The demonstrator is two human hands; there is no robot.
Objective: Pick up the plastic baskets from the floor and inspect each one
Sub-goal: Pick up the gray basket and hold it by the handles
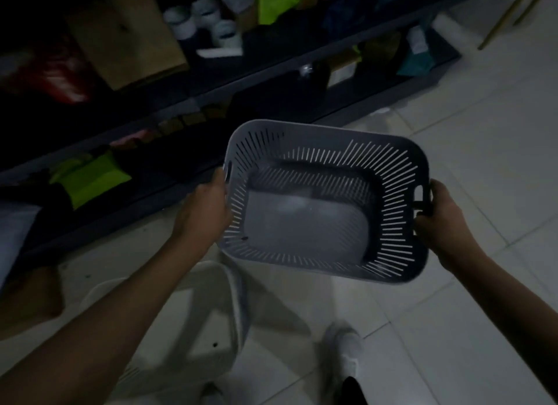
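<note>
Above dim tiled floor (pixel 483 133), slotted grey basket (pixel 326 151) gripped by both hands: left hand (pixel 208 205), right hand (pixel 437 220).

I can't read any words or numbers here. The room is dim and blurry. The white labels on the shelf (pixel 271 72) things are too fuzzy, and the gray basket (pixel 326 199) has no writing.

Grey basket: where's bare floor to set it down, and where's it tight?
Grey basket is held by left hand and right hand. Bare tiled floor lies right of it, beyond the shelf end, and between the basket and the shoe. Crowded: lower left, where the white basket sits by the shelf base.
</note>
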